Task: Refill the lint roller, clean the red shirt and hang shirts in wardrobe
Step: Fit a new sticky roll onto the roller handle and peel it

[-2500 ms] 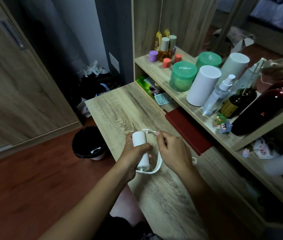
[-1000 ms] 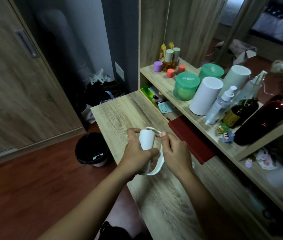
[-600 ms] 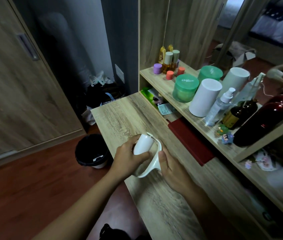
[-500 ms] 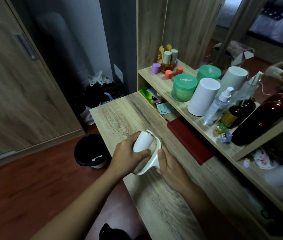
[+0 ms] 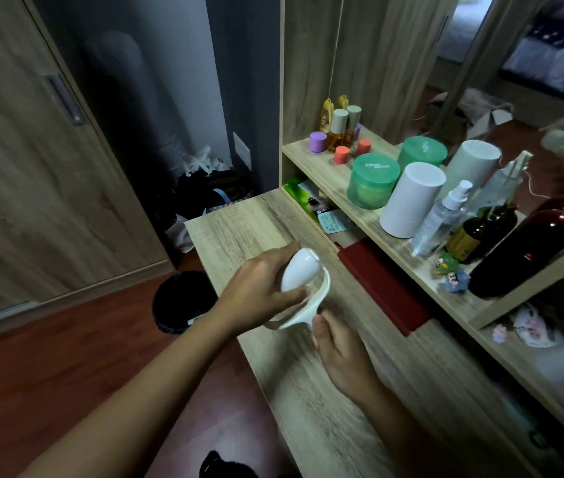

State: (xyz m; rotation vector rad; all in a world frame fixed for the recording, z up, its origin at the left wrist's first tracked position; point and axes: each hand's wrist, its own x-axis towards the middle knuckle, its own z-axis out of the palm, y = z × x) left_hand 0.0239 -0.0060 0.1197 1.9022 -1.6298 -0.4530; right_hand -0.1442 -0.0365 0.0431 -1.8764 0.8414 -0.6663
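Note:
Over the wooden desk (image 5: 308,391) I hold a white lint roller (image 5: 303,288). My left hand (image 5: 256,294) wraps around its white paper roll, which points up and away from me. My right hand (image 5: 339,350) pinches the lower end of the curved white handle frame with thumb and fingers. The roller is tilted, its top end toward the shelf. No red shirt or hanger is in view. The wardrobe door (image 5: 32,167) stands at the left.
A shelf (image 5: 370,222) on the right carries green jars, white cylinders, spray bottles and a dark red bottle. A red notebook (image 5: 380,284) lies on the desk under it. A black waste bin (image 5: 180,301) sits on the floor left of the desk.
The roller went from upright to tilted. My right hand slid from its top end down to the bottom of the handle frame. My left hand kept hold of the roll.

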